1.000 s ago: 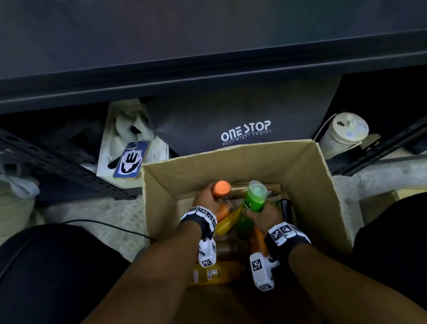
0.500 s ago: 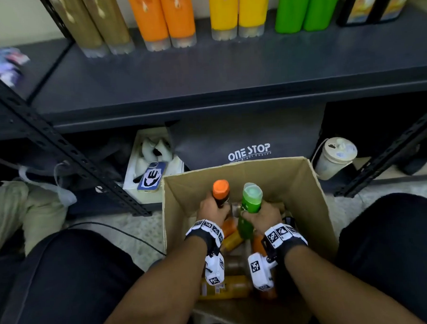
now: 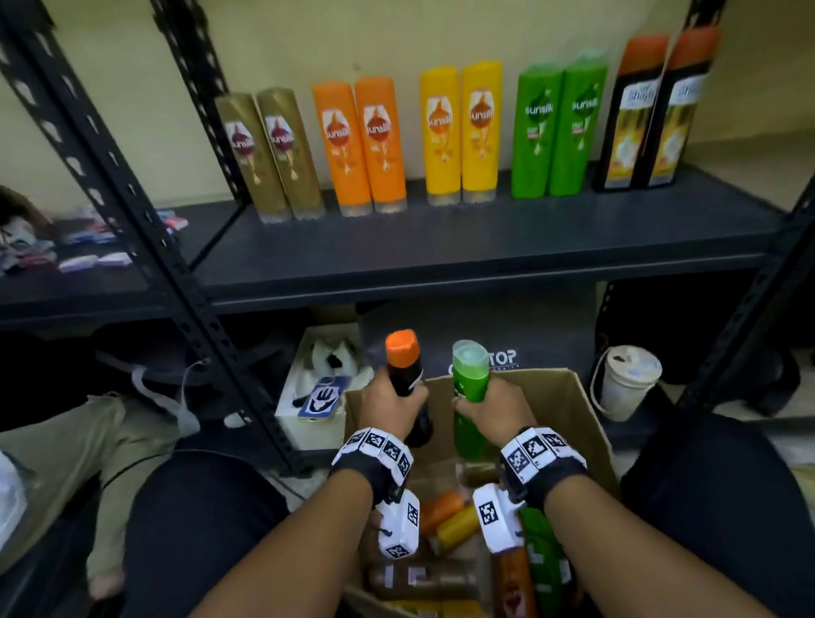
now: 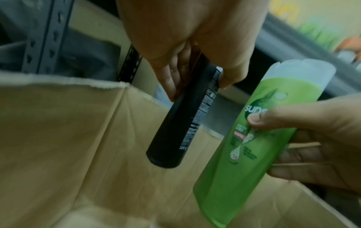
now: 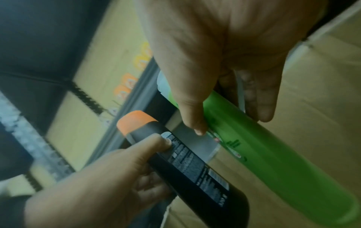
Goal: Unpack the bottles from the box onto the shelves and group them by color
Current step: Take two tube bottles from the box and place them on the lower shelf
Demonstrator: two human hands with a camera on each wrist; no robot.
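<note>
My left hand (image 3: 391,400) grips a black bottle with an orange cap (image 3: 404,367) upright above the cardboard box (image 3: 583,422). My right hand (image 3: 492,410) grips a green bottle with a pale cap (image 3: 469,376) beside it. The left wrist view shows the black bottle (image 4: 187,117) between fingers and thumb, and the green bottle (image 4: 252,141) to its right. Both bottles, the black bottle (image 5: 187,166) and the green bottle (image 5: 273,160), hang clear of the box walls. Several bottles (image 3: 452,517) lie in the box. On the shelf (image 3: 440,251) stand pairs: gold (image 3: 268,151), orange (image 3: 358,142), yellow (image 3: 463,129), green (image 3: 558,124), black (image 3: 658,106).
A black perforated shelf post (image 3: 125,204) slants down at left, another post (image 3: 769,288) at right. Under the shelf sit a dark bag (image 3: 514,332), a white tub (image 3: 626,381) and a phone (image 3: 323,396) on a white box. My knees flank the cardboard box.
Both hands have lifted their bottles up out of the box. My head has tilted up, bringing the shelf with its bottle pairs fully into view.
</note>
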